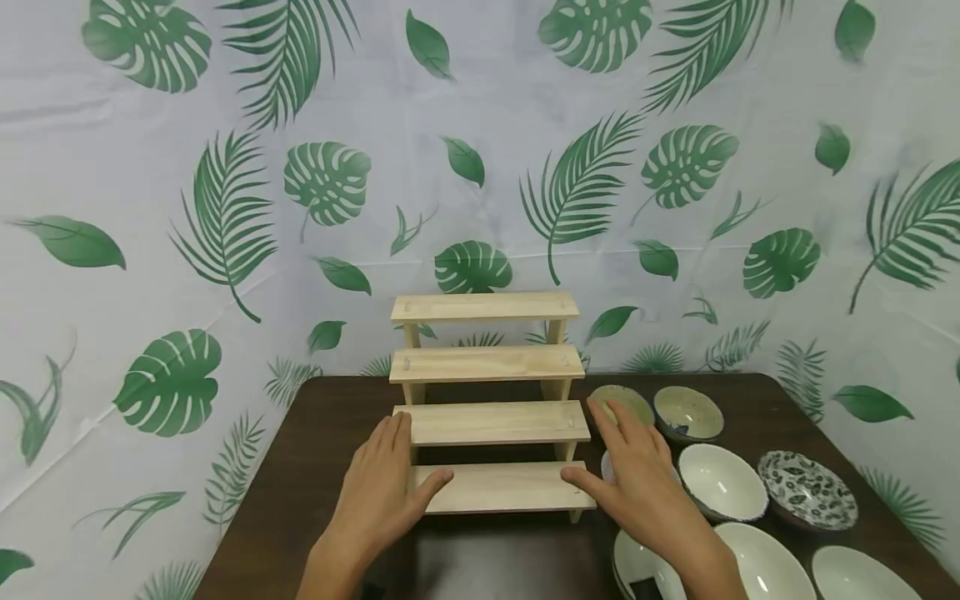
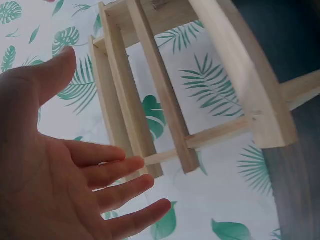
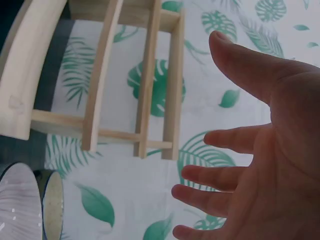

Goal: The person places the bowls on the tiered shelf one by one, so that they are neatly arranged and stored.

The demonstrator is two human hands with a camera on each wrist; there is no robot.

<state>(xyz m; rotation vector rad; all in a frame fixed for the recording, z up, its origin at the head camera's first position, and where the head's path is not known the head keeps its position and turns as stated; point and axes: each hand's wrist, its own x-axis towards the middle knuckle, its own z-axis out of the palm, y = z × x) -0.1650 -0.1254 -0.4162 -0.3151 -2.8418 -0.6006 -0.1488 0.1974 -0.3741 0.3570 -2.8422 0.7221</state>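
Note:
A four-tier wooden step shelf (image 1: 495,423) of pale wood stands upright on the dark table. My left hand (image 1: 378,492) is at its left side, fingers extended and thumb over the lowest step's left end in the head view. On the other side, my right hand (image 1: 645,483) reaches past the shelf's right end, fingers spread, thumb near the lowest step. Both wrist views show a bare palm facing the shelf, with a gap between the left fingers (image 2: 135,215) and the wood, and likewise for the right fingers (image 3: 202,200). Neither hand holds anything.
Several bowls stand on the right of the dark table (image 1: 300,483): a beige bowl (image 1: 688,412), a white bowl (image 1: 723,482), a black-and-white patterned bowl (image 1: 808,490) and others partly under my right forearm. A leaf-print cloth (image 1: 480,192) hangs behind the table.

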